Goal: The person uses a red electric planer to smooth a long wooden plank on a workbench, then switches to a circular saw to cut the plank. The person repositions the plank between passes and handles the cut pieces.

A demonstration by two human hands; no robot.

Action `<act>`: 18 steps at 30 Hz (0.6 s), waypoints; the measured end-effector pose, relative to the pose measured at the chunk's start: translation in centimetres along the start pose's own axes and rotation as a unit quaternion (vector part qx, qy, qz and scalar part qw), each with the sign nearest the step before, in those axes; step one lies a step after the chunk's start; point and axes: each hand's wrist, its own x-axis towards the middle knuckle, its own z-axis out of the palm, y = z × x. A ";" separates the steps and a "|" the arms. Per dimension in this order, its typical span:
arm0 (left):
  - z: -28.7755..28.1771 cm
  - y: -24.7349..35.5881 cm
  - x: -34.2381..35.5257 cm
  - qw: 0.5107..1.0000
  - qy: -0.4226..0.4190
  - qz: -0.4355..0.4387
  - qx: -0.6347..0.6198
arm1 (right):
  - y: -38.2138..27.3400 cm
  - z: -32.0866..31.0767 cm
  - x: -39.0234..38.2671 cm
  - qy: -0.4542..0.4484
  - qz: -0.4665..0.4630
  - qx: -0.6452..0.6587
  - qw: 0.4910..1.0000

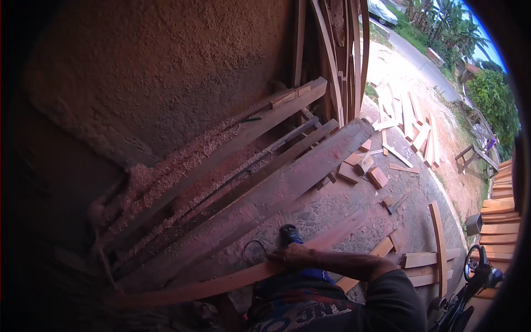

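Note:
A long, flat wooden board (pixel 221 284) slants across in front of my body, from the dark lower left up to the right. My right hand (pixel 296 254) is closed over its middle, with the forearm reaching in from the right. Below the board, my left hand (pixel 220 303) is in deep shadow beside its underside, and its fingers cannot be made out. Just beyond my right hand is a black and blue object (pixel 290 234), partly covered, its kind unclear. A thin dark loop (pixel 254 250) lies to its left.
Long heavy beams (pixel 238 202) lie beside the rough wall (pixel 160 61), with wood shavings (pixel 182 152) along them. Upright planks (pixel 354 61) lean at the back. Offcut blocks (pixel 378 177), a hammer-like tool (pixel 395 206) and stacked boards (pixel 423 260) lie right, near a bicycle-like frame (pixel 475 282).

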 end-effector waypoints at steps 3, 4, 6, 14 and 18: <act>0.4 -0.7 -1.4 0.990 -0.121 0.030 -0.064 | 2.4 0.4 0.5 -0.006 -0.020 0.023 1.000; 0.6 0.3 -2.4 0.981 -0.173 0.043 -0.079 | 3.4 1.1 1.1 -0.010 -0.023 0.028 0.999; 4.4 2.5 -5.2 0.965 -0.243 0.055 -0.085 | 5.0 2.2 2.7 -0.008 -0.043 0.046 0.998; 21.0 8.5 -10.7 0.963 0.103 0.236 0.076 | -1.4 -1.8 11.9 -0.066 -0.104 0.144 0.982; 20.0 5.3 -8.5 0.885 0.207 0.314 0.274 | -10.6 -12.0 13.4 0.009 -0.216 0.340 0.915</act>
